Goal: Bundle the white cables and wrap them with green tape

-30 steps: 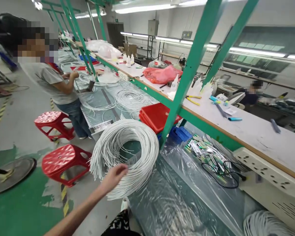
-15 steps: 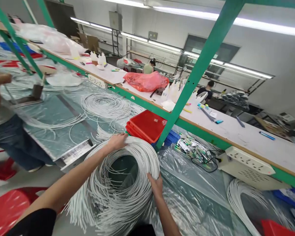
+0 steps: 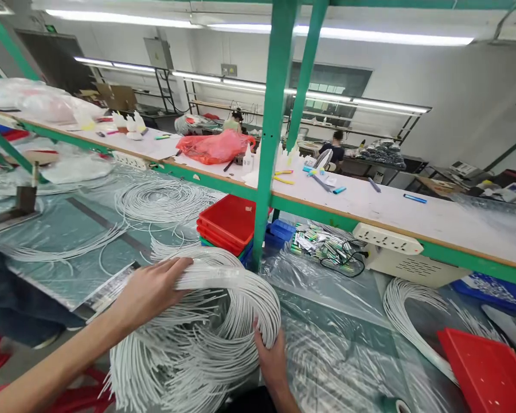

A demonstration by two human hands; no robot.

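Observation:
A thick coil of pale grey-white cables point(image 3: 262, 298) is held in front of me, its many loose ends fanning toward the lower left. Clear wrapping point(image 3: 217, 277) encircles the bundle along its upper edge. My left hand point(image 3: 161, 287) is closed around the top left of the coil, beside that wrapping. On the right side, my right hand point(image 3: 273, 358) grips the coil, with the thumb on the near face and the other fingers hidden behind it. Beneath lies a plastic-covered green bench point(image 3: 327, 327).
Stacked red trays point(image 3: 227, 221) stand behind the coil by a green post point(image 3: 269, 143). Another cable coil point(image 3: 161, 201) lies farther left. To the right are a cable bundle point(image 3: 406, 327), a red tray point(image 3: 485, 367) and a power strip point(image 3: 387, 238). A person's leg point(image 3: 17, 298) is at left.
My view has turned right, so the bench and shelf appear farther left. The coil has tilted and its opening looks narrower. My left hand appears lower and farther left, still gripping; the wrapping now shows.

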